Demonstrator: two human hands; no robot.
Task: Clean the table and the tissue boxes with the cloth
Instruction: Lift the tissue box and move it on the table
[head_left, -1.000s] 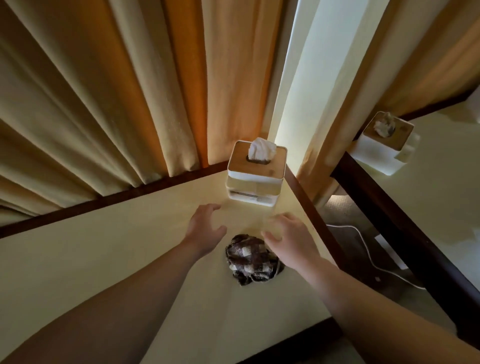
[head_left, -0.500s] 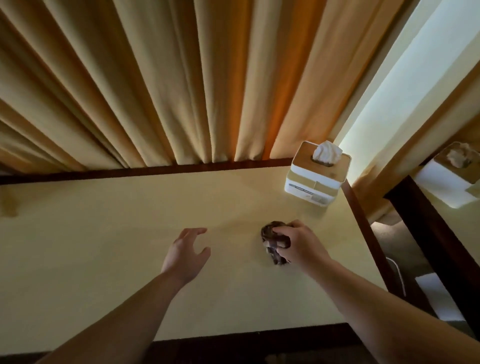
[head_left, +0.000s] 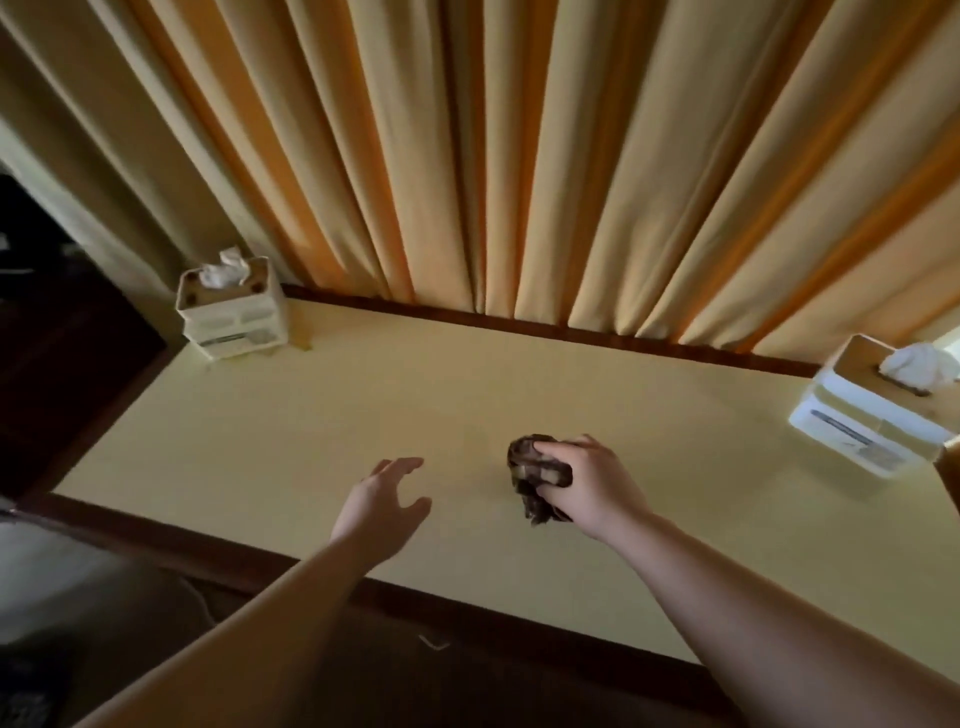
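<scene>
- Head view: the right hand (head_left: 587, 480) is curled round a dark checked cloth (head_left: 537, 475), bunched into a wad, held at or just above the pale table (head_left: 311, 441) near its middle; contact with the surface cannot be told.
- The left hand (head_left: 384, 501) hovers over the table beside it with fingers loosely spread, holding nothing.
- One tissue box (head_left: 231, 312) stands at the far-left corner, another tissue box (head_left: 878, 405) at the far-right edge, each with a tissue poking from its top.
- The cloth looks soft and light; it should flatten under the palm, so a grip over the top of the wad suits wiping.
- The boxes look light and likely to slide or tip under a push; steadying one by its side walls with the free hand seems wise.
- There is broad open tabletop between the boxes for long strokes. A dark rim runs along the near and far edges, curtains (head_left: 519, 156) hang just behind the far rim, and both boxes sit close to the edges, so they could be knocked off.
</scene>
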